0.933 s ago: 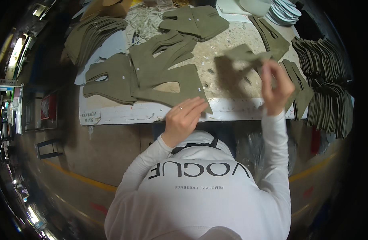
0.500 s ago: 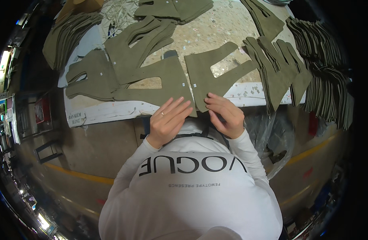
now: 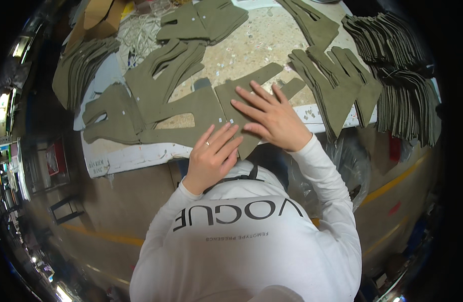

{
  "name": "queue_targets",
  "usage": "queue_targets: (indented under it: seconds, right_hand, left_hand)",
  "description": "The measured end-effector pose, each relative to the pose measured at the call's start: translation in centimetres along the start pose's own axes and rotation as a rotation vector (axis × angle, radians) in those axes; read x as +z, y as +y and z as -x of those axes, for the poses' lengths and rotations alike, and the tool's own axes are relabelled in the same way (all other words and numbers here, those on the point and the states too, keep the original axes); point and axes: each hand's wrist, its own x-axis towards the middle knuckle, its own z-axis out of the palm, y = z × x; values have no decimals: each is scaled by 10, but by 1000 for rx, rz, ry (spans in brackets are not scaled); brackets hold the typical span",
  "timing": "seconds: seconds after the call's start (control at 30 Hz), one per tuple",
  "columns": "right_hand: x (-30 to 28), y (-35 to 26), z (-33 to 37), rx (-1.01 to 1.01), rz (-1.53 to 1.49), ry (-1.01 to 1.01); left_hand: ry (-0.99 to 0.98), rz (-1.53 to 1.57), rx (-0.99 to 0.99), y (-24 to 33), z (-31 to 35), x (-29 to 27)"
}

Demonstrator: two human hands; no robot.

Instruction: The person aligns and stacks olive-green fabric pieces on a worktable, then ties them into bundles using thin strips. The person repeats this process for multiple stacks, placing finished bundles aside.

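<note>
My left hand (image 3: 211, 160) rests flat, fingers outstretched, on the near corner of an olive-green cut fabric panel (image 3: 204, 104) with a long slot in it. A ring shows on one finger. My right hand (image 3: 276, 120) is spread over a second olive panel (image 3: 229, 100), which lies edge to edge with the first. Its fingers point to the far left, and its palm hides part of that panel's near side. Small white labels sit along the seam between the two panels. Neither hand grips anything.
More olive panels (image 3: 108, 110) overlap to the left, with a stack (image 3: 80, 68) beyond them. Another pile (image 3: 201, 22) lies at the back. Slotted panels (image 3: 332, 95) and thick stacks (image 3: 408, 105) stand on the right. A cardboard box (image 3: 103, 17) and pale fabric scraps (image 3: 136, 38) are at the far left.
My right hand has moved away from me and spread out flat over the right panel. My left hand stays near the panel's corner. The view has shifted slightly.
</note>
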Motion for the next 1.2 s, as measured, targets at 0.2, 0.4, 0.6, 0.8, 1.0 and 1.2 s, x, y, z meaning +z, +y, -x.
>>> queue_targets:
  seconds: [0.2, 0.4, 0.6, 0.8, 1.0, 1.2]
  right_hand:
    - [-19, 44, 12, 466, -28, 250]
    - [-37, -1, 57, 386, -318, 179]
    - [9, -49, 48, 137, -247, 164]
    - [23, -47, 51, 81, -196, 233]
    - [7, -59, 41, 104, -229, 137]
    - [-52, -15, 16, 146, -550, 207]
  left_hand:
    - [-7, 60, -20, 0, 10, -3]
    - [123, 17, 125, -16, 26, -5]
    - [108, 52, 154, -21, 39, 1]
    - [221, 79, 134, -22, 45, 12]
    - [220, 65, 123, -15, 40, 7]
    - [240, -3, 13, -39, 9, -71]
